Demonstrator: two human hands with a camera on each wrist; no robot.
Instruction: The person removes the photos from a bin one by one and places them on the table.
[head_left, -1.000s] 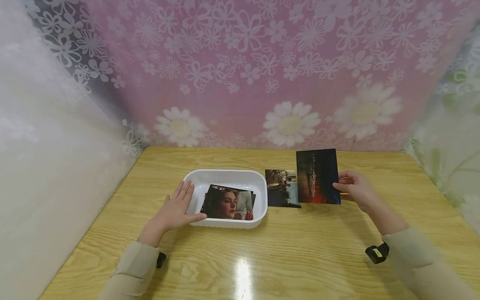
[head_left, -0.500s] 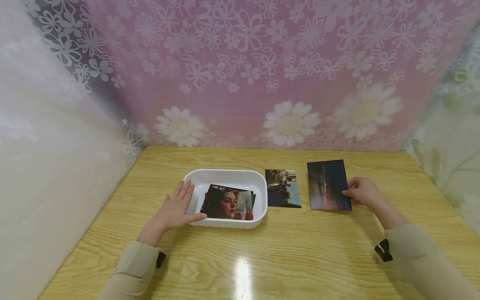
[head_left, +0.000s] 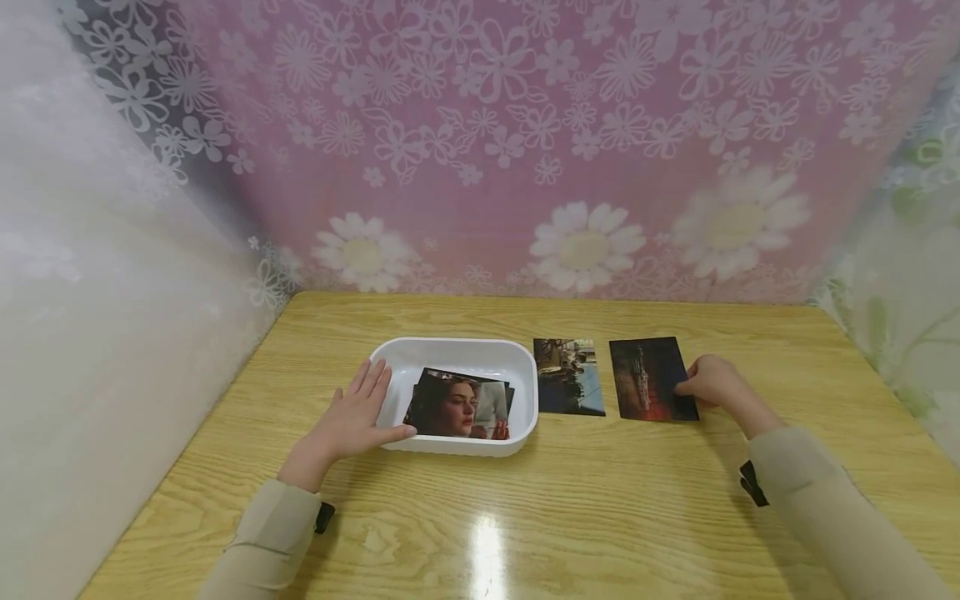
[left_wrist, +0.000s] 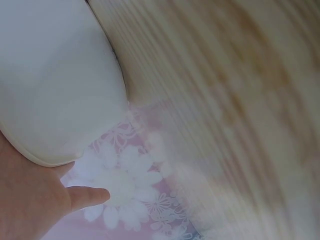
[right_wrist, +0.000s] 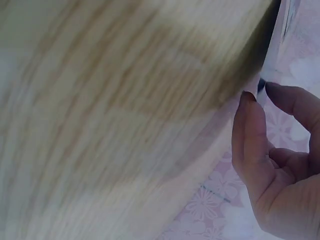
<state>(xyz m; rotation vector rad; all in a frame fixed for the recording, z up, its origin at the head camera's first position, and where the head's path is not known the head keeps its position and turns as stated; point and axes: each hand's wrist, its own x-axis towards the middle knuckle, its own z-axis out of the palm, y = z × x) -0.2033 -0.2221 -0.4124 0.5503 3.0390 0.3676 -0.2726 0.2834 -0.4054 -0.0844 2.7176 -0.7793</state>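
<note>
My left hand [head_left: 348,423] rests with straight fingers on the left rim of a white tray [head_left: 459,448]. Inside the tray lies a small pile of photos, topped by a photo of a face [head_left: 457,407]. With thumb and fingers, my right hand [head_left: 716,383] pinches the right edge of a dark photo [head_left: 651,379] low at the tabletop; whether it lies fully flat cannot be told. In the right wrist view the right hand [right_wrist: 280,155] grips the photo's edge between thumb and fingertips. The left wrist view shows the left hand [left_wrist: 35,195] against the tray's outer wall [left_wrist: 60,85].
Another photo [head_left: 570,377] with a waterside scene lies on the wooden table [head_left: 420,533], between the tray and the dark photo. A pink floral backdrop [head_left: 480,183] stands behind the table, and pale sheets [head_left: 112,333] flank both sides.
My right hand has lowered the dark photo toward the tabletop, and it has come down apart from the waterside photo it was overlapping in view. The left hand and tray stay in place.
</note>
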